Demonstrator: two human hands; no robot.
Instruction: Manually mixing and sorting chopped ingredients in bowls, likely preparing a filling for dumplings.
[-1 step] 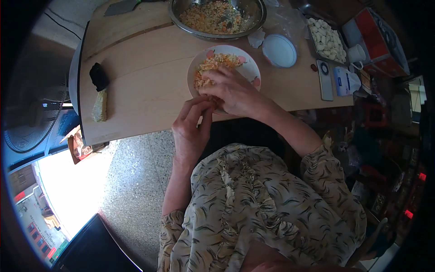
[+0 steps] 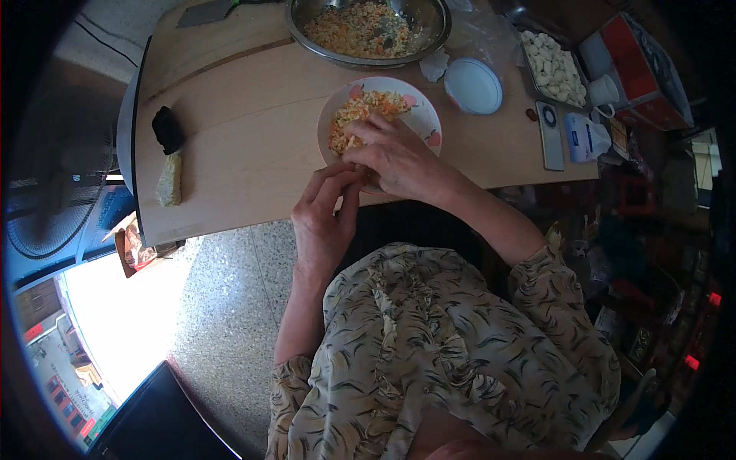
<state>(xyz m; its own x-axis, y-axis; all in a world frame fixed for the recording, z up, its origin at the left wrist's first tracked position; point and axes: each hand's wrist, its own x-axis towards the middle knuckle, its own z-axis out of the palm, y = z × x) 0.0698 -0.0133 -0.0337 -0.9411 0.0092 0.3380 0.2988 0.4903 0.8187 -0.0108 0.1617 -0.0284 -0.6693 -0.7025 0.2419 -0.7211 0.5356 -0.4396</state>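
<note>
Beneath curled right fingers (image 2: 368, 130), chopped mix (image 2: 383, 101) on a plate (image 2: 420, 121), left fingers (image 2: 334, 176) bunched near them, whether gripping, cannot tell

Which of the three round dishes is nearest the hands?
The pink-patterned white dish: the right hand is over it, while the steel bowl and pale bluish dish lie farther off.

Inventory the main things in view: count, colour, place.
Table: 1, light brown, centre
Plate: 1, white-pink, table's near edge
Bowl: 1, silver, beyond plate
Chopped food: 2 portions, orange-pale, plate and bowl
Dish: 1, white, right of plate
Tray: 1, grey, far right
Pieces: many, white, in tray
Mug: 1, white, beside tray
Fan: 1, dark, left
Left hand: 1, bare, plate's near edge
Right hand: 1, bare, over plate
</note>
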